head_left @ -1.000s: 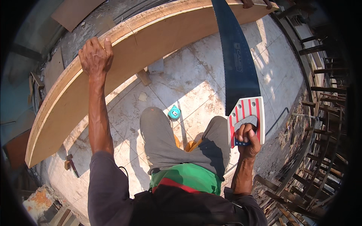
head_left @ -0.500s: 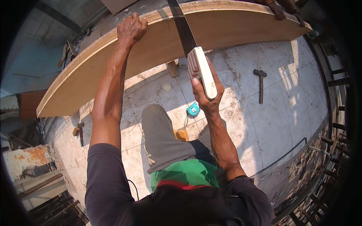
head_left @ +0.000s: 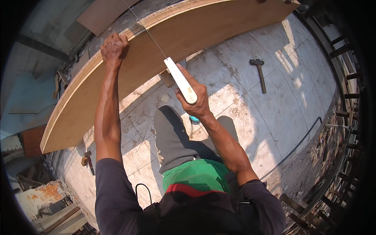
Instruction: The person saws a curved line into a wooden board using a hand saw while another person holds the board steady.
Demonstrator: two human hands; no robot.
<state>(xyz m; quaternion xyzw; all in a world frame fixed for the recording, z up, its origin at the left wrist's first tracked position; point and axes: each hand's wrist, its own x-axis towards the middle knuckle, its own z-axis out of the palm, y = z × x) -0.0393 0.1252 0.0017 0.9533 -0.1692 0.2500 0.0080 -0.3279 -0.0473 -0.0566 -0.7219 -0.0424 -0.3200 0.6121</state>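
The wooden panel [head_left: 196, 33] seems to stand on edge in front of the person, its broad face toward them, running from lower left to upper right; the lens makes it look bowed. The left hand [head_left: 114, 47] is closed over its upper edge, fingers folded across the rim, with no gap showing in the grip. Just to the right, the hand saw [head_left: 181, 80], seen almost edge-on, has its thin blade [head_left: 150, 36] crossing that same edge and slanting away past it. The right hand [head_left: 197, 98] is wrapped snugly around the pale handle; its far fingers are partly hidden. The sawing looks to be at its very start: the panel appears whole, no cut can be made out, and whether the teeth are biting is too fine to tell, so by that reading nearly all of the cut is left. At the top right, another person's fingers [head_left: 288, 1] show at the panel's far end. A wooden block [head_left: 167, 78] sits by the lower edge; beyond it on the tiled floor [head_left: 274, 117] are a turquoise tape measure [head_left: 193, 118], half hidden by the right hand, and a hammer [head_left: 260, 74]. No container can be made out.
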